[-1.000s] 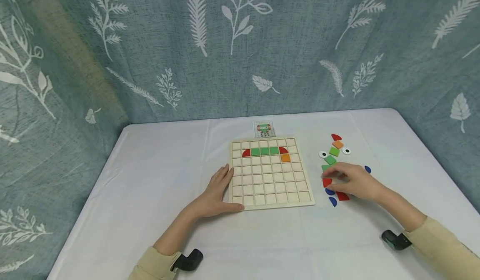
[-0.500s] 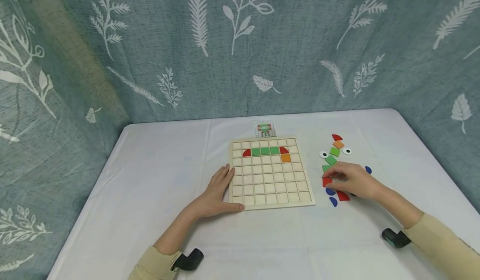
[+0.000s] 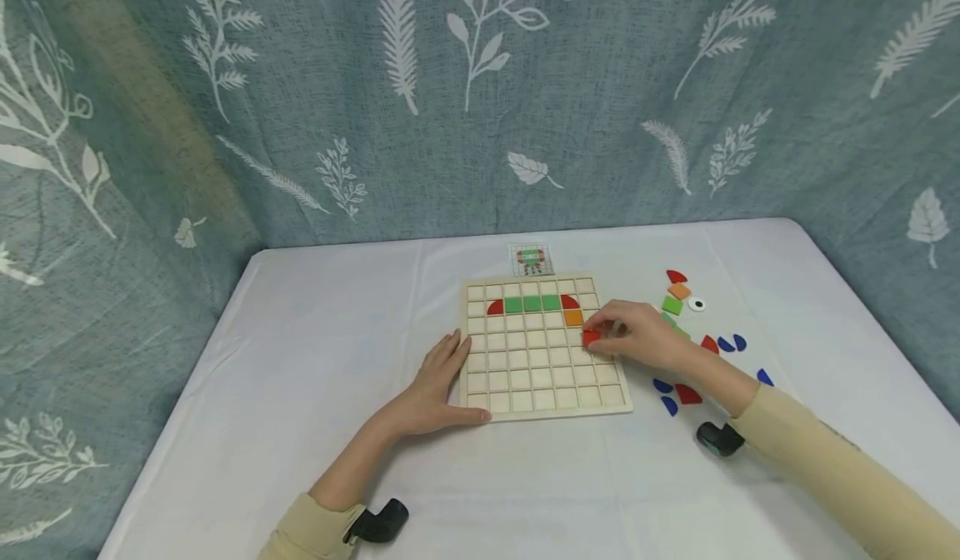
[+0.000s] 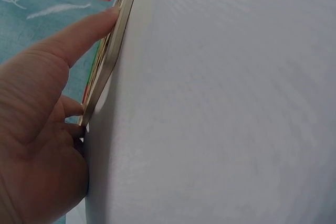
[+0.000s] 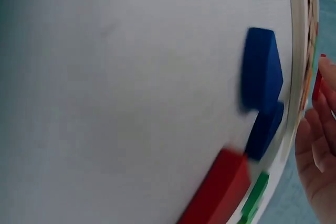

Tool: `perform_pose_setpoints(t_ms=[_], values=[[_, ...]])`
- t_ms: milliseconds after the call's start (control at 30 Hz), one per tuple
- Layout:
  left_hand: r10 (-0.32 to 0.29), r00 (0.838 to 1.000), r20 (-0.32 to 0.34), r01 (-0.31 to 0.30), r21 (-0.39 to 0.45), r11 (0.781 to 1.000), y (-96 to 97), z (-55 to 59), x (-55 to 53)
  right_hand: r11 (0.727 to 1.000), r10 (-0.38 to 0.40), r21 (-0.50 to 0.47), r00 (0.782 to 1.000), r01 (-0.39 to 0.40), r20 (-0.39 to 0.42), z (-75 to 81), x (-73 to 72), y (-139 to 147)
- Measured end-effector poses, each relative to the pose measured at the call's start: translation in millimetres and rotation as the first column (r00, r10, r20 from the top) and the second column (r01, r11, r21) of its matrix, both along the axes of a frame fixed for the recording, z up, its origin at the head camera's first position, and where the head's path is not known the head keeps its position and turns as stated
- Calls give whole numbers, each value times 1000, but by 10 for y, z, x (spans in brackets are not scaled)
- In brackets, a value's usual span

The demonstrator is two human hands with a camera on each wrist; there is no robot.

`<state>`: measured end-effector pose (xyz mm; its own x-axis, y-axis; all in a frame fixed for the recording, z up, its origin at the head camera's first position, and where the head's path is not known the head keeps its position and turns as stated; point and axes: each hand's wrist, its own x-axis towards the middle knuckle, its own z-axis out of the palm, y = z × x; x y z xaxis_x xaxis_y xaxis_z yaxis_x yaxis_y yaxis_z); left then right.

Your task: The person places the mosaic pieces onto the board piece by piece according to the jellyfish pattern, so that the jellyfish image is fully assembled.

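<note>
In the head view, my right hand (image 3: 637, 333) pinches a red square tile (image 3: 591, 338) between thumb and fingers over the right side of the wooden grid board (image 3: 517, 378). The tile (image 5: 317, 85) shows edge-on in the right wrist view. My left hand (image 3: 429, 393) rests at the board's front left corner, thumb along the front edge and fingers on the left edge. On the board, a row of green squares (image 3: 532, 303) lies between two red quarter-round tiles (image 3: 495, 307). An orange square (image 3: 573, 317) sits below the right one, just left of my right fingertips.
A small pattern card (image 3: 531, 260) lies behind the board. Right of it are loose pieces: a white eye disc (image 3: 697, 304), an orange square (image 3: 679, 291), green squares (image 3: 672, 305), blue pieces (image 3: 670, 406) and a red piece (image 3: 687, 394). My right forearm covers part of them.
My right hand has picked up the red square from among the loose pieces and moved left with it to the board. My left hand has stayed in place.
</note>
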<state>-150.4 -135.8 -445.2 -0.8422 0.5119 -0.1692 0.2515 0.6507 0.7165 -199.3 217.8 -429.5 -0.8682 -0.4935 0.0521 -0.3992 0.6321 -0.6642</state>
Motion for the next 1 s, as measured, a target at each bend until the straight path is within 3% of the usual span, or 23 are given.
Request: perform_pose_setpoints(t_ms=[200, 667, 833, 1000], values=[[-4, 1000, 7, 4, 1, 1000, 9, -7, 9, 996, 82, 40, 996, -81, -31, -2, -84, -97], [-4, 1000, -3, 4, 4, 1000, -2, 15, 2, 996, 93, -13, 995, -94, -22, 8, -105, -152], [-2, 1000, -1, 2, 6, 1000, -4, 4, -2, 998, 43, -46, 999, -43, -9, 17, -74, -98], [1, 1000, -1, -1, -4, 1000, -17, 1, -6, 996, -78, -50, 997, 79, 11, 91, -10, 111]])
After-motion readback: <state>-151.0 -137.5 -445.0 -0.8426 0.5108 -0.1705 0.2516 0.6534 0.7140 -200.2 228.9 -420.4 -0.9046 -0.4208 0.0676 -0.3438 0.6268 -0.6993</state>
